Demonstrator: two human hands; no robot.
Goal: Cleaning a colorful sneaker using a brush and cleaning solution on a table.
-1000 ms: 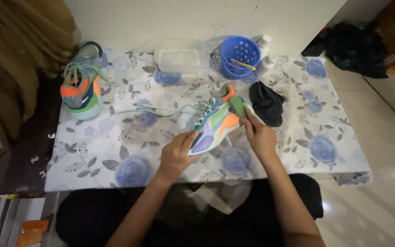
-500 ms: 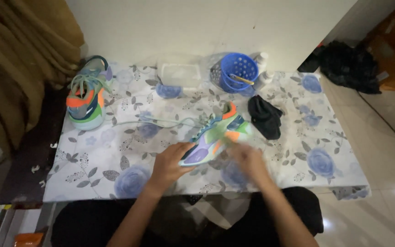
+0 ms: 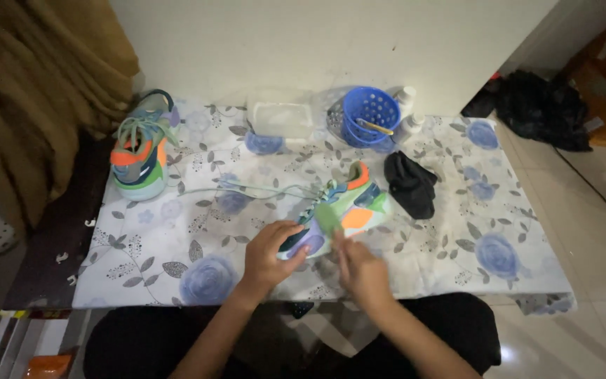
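A multicoloured sneaker [image 3: 348, 207], green, orange and lilac, lies on its side near the middle of the flowered tablecloth [image 3: 457, 231]. My left hand [image 3: 269, 251] grips its toe end from the left. My right hand [image 3: 360, 270] is just below the shoe and pinches its pale green tongue between the fingers. A light green lace [image 3: 247, 188] trails from the shoe across the cloth to the left. The matching second sneaker [image 3: 140, 149] stands at the table's far left, laced.
A black cloth [image 3: 412, 184] lies right of the shoe. A blue basket [image 3: 369, 116] with a brush in it, a clear plastic tub [image 3: 280, 118] and white bottles [image 3: 407, 98] stand along the wall. A tan curtain [image 3: 29, 91] hangs at left; a dark bag [image 3: 541, 112] sits on the floor at right.
My right hand has come off the shoe's heel end and moved down and left to the tongue. The shoe has shifted slightly; my left hand keeps its hold on the toe.
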